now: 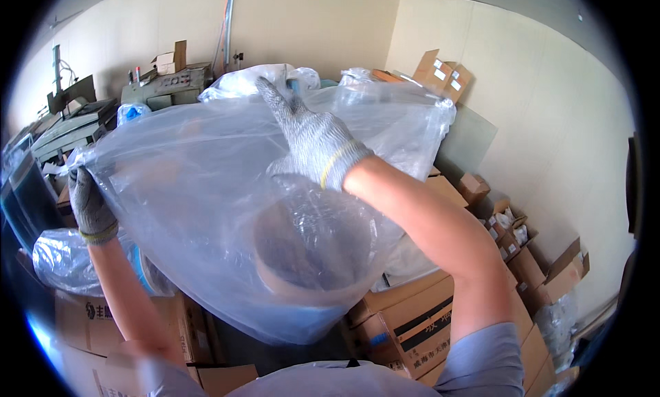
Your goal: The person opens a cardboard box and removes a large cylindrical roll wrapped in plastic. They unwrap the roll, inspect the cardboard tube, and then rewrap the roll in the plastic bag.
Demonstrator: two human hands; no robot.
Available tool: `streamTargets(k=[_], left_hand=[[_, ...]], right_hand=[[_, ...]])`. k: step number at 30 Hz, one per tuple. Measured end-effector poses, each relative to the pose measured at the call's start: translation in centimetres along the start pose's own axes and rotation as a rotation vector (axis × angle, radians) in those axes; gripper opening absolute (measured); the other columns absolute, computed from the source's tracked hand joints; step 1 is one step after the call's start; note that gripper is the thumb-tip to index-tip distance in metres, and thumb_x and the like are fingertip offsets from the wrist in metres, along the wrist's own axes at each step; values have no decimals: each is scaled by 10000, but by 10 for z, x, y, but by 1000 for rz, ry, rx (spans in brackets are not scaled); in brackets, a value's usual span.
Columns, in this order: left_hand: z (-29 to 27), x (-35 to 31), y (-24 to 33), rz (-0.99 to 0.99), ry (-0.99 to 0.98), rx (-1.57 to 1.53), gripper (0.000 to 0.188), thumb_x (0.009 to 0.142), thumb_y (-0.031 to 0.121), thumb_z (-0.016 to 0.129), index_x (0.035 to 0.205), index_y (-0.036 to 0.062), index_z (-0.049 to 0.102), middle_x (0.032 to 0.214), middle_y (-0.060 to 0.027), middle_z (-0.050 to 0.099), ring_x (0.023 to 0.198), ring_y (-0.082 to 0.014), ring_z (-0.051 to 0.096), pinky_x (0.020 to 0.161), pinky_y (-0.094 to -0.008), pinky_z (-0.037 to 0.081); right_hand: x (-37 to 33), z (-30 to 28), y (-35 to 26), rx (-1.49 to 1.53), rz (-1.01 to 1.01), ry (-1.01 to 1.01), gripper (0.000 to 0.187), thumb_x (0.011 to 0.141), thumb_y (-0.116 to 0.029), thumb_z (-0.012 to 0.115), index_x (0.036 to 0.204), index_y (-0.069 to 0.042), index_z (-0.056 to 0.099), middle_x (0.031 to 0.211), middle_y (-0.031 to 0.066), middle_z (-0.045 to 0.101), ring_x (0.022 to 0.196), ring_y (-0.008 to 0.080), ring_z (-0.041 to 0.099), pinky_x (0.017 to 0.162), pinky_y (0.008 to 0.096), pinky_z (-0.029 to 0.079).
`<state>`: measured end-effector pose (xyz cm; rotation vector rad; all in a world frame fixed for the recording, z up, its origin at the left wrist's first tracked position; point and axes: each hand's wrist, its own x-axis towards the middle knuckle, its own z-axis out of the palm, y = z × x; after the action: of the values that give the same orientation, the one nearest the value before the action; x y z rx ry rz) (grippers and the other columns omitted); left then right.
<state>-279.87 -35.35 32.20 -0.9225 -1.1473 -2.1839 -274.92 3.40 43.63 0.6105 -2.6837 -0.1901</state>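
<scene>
A large clear plastic bag (185,170) spreads across the middle in front of me. Through its film shows a round, drum-like object (313,246) with a brownish side; what exactly it is, the film blurs. My left hand (91,204), in a grey knit glove with a yellow cuff, is closed on the bag's edge at the far left, holding it raised. My right hand (313,136), gloved the same way, reaches over the middle of the bag. Its index finger and thumb stretch apart, and the palm side lies against or just above the film.
Cardboard boxes (412,321) stand close at the lower right and lower left. Smaller open boxes (509,225) line the right wall. Wrapped bundles (69,259) lie below my left hand. A grey-green machine (168,84) stands at the back left.
</scene>
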Motion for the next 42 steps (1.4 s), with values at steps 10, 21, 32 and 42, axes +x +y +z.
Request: streamTargets(k=[10, 21, 32, 42], left_hand=[[113, -62, -107, -297, -422, 597, 463, 892, 197, 657, 1264, -34, 505, 1025, -73, 647, 898, -166, 608, 836, -314, 502], [225, -40, -193, -49, -211, 567, 301, 900, 257, 577, 1136, 78, 628, 1031, -109, 643, 960, -266, 579, 855, -373, 474], [242, -26, -204, 5, -401, 1059, 647, 751, 332, 728, 1268, 9, 510, 1165, -160, 579, 1081, -309, 560, 962, -413, 437], [250, -32, -225, -566, 64, -101, 213, 906, 126, 600, 1112, 76, 576, 986, -25, 610, 852, -131, 604, 734, -284, 519]], right_hand=[[31, 45, 26, 507, -26, 668, 262, 812, -275, 686, 854, -17, 673, 761, 192, 639, 730, 351, 617, 672, 420, 474], [4, 55, 66, -68, -290, 281, 893, 762, -241, 712, 1501, -156, 217, 1534, 146, 251, 1181, 348, 545, 905, 413, 527], [17, 100, 81, 627, -465, 426, 125, 791, -87, 577, 888, -63, 652, 1020, 125, 647, 1015, 298, 621, 914, 378, 476], [-21, 146, 113, 1455, 9, 308, 684, 867, -320, 676, 1405, -52, 350, 1386, 145, 453, 1259, 254, 477, 1023, 392, 441]])
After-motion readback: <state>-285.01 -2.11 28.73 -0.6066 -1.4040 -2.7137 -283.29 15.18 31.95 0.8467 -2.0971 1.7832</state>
